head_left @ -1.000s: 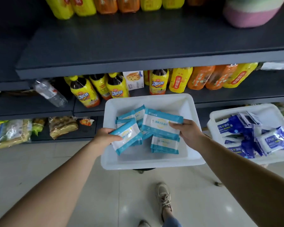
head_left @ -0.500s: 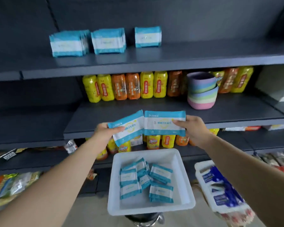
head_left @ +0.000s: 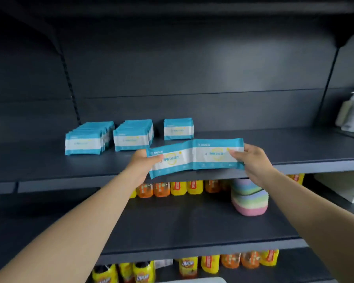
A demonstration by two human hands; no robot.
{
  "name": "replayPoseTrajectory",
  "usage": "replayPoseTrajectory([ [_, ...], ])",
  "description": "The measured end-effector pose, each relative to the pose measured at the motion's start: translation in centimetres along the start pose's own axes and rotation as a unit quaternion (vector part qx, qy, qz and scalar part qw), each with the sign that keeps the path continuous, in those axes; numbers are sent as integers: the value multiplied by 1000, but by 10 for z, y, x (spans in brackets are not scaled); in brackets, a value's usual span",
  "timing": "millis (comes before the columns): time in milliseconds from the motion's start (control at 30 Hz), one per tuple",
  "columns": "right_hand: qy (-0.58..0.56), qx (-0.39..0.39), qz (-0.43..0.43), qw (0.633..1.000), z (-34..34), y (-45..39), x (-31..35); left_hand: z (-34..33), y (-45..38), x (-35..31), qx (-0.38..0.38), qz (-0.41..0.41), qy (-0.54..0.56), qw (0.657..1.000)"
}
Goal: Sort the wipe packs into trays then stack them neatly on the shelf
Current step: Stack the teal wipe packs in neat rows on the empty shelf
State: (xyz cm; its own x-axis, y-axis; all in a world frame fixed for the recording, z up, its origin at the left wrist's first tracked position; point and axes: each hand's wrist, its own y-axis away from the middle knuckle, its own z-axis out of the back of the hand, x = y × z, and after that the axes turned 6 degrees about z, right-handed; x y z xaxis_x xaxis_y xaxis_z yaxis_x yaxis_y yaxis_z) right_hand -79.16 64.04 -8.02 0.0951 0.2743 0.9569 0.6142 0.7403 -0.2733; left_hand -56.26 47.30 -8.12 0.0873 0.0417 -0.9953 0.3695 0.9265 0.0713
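Both hands have risen from over the tray to the upper shelf point(head_left: 49, 166); the left hand point(head_left: 140, 163) and right hand point(head_left: 251, 160) each pinch a wipe pack point(head_left: 170, 160), long axes level, the short third stack point(head_left: 178, 128) just beyond

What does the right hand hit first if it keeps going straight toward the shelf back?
Likely nothing soon: the right hand with its wipe pack heads over bare shelf, right of the single standing pack. Then the back panel; depth unclear.
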Motion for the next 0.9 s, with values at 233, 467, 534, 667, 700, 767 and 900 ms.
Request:
replayPoseTrajectory([
  [233, -35, -19, -15, 999, -10, -114, -37, -37, -108, -8, -21, -35, -4, 999],
  [467, -11, 21, 1, 1000, -15, -187, -72, -51, -179, 2, -56, -58, -6, 997],
  [534, -11, 22, 0, 1000, -14, -197, -78, -52, -194, -1, -52, -71, -24, 996],
  [667, -23, 1, -15, 1000, -13, -209, -87, -56, -216, -4, -44, -96, -33, 994],
  [700, -24, -3, -17, 1000, -14, -210, -87, -57, -222, -5, -41, -102, -37, 993],
  [767, -22, -4, -19, 1000, -14, -212, -87, -58, -233, -4, -36, -116, -49, 991],
  [900, -25, 3, -20, 999, -13, -214, -89, -61, -253, -3, -51, -152, -86, 983],
])
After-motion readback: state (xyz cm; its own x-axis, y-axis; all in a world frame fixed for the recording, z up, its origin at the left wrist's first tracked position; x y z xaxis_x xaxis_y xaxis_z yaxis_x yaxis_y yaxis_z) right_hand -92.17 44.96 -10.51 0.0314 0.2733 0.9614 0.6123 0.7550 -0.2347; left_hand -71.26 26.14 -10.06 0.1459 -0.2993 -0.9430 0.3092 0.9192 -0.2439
